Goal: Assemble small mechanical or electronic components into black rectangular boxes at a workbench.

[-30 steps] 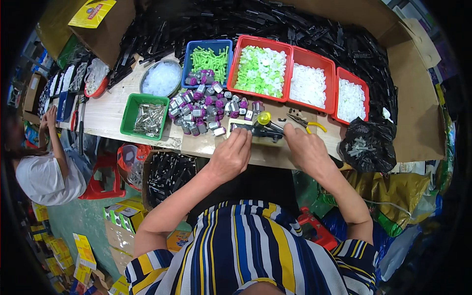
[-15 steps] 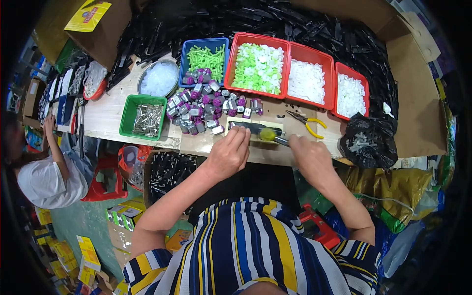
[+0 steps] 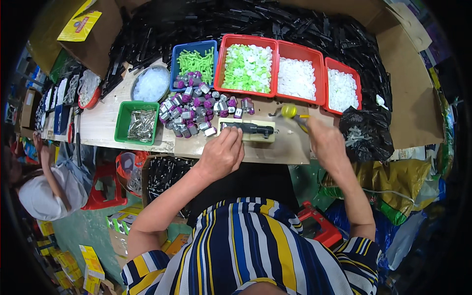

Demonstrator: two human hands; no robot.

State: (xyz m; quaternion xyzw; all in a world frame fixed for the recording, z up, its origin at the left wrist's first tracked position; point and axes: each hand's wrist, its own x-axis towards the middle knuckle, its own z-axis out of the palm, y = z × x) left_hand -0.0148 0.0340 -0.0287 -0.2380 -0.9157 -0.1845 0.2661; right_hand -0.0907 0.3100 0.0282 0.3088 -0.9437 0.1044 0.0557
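Note:
My left hand [image 3: 222, 153] has its fingers closed on the left end of a long black plastic part [image 3: 253, 129]. That part lies lengthwise on a cream-coloured block [image 3: 265, 138] near the table's front edge. My right hand [image 3: 325, 143], closed and a little blurred, grips a small mallet by its handle. The mallet's yellow head [image 3: 288, 110] is up and right of the block, apart from the black part. Pliers with yellow handles [image 3: 302, 116] lie behind the mallet and my right hand, mostly hidden. Left of the block is a heap of grey-and-purple motor-like pieces [image 3: 199, 109].
Red bins [image 3: 275, 66] hold green and white plastic pieces; a blue bin [image 3: 172, 69] holds green ones. Metal pins fill a green bin [image 3: 118, 129], beside a round bowl [image 3: 133, 91]. A black bag [image 3: 376, 132] sits right. Black parts [image 3: 339, 44] pile behind. Another person [image 3: 54, 194] is at far left.
The yellow mallet head has moved from over the black part up and to the right, with my right hand drawing rightward. My left hand stays on the part.

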